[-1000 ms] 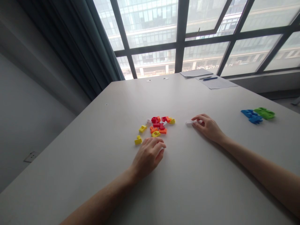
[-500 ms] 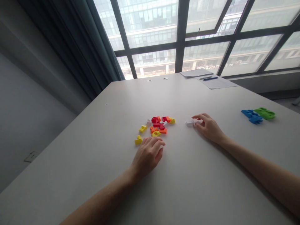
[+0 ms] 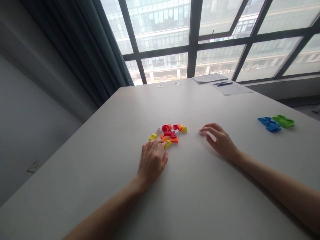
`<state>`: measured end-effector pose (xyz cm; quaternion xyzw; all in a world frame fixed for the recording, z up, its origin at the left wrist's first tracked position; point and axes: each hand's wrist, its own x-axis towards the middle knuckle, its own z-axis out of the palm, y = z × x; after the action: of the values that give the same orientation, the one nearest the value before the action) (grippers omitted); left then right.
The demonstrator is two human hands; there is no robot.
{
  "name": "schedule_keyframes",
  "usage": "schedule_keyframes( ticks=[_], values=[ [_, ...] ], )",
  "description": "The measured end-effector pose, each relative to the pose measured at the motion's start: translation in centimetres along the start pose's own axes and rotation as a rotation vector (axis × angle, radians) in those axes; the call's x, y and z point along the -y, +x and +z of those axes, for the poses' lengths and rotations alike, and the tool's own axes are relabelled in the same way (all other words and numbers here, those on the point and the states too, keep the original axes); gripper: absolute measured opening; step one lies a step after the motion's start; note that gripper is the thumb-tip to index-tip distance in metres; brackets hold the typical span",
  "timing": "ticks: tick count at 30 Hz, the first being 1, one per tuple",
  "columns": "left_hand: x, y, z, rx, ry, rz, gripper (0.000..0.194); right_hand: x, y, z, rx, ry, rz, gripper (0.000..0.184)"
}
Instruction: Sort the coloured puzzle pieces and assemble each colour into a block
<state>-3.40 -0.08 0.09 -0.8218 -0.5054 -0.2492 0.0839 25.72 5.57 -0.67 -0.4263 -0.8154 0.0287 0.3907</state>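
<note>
A small pile of plastic building blocks lies mid-table: red blocks (image 3: pixel 167 128), orange blocks (image 3: pixel 174 140), white pieces (image 3: pixel 159 130) and yellow blocks (image 3: pixel 152 137). My left hand (image 3: pixel 152 160) is at the near side of the pile, palm down with fingers stretched out. Its index fingertip touches a yellow block (image 3: pixel 168 144), and the thumb is held apart. What lies under the other fingers is hidden. To the right of the pile, my right hand (image 3: pixel 219 139) has its thumb and fingers apart. Its fingertips rest over a white piece (image 3: pixel 202 133), mostly covered.
Blue blocks (image 3: pixel 270 124) and green blocks (image 3: pixel 283 121) are grouped at the right of the white table (image 3: pixel 190 200). Paper sheets (image 3: pixel 232 89) with a pen (image 3: pixel 225 84) lie at the far edge before the window. A dark curtain (image 3: pixel 82 43) hangs on the left.
My left hand has shifted forward and slightly left, covering a yellow block that showed before. My right thumb has drawn away from the fingers, which have reached left over the white piece.
</note>
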Motion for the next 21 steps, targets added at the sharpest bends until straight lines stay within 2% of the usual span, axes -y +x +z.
schedule_keyframes(
  ticks=[5,9,17,21],
  values=[
    [0.1,0.0,-0.1,0.011,-0.059,0.007,0.018,1.2,-0.3,0.2,0.137,0.022,-0.177,0.029],
    [0.1,0.0,-0.1,0.011,-0.077,0.013,0.016,1.4,-0.6,0.4,0.213,0.047,-0.268,0.030],
    [0.2,0.1,0.0,0.026,-0.137,0.020,0.010,1.9,-0.8,0.5,0.287,0.059,-0.322,0.025],
    [0.2,0.1,0.0,-0.002,-0.153,0.053,0.010,2.2,-0.8,0.5,0.311,0.060,-0.332,0.025]
  ],
)
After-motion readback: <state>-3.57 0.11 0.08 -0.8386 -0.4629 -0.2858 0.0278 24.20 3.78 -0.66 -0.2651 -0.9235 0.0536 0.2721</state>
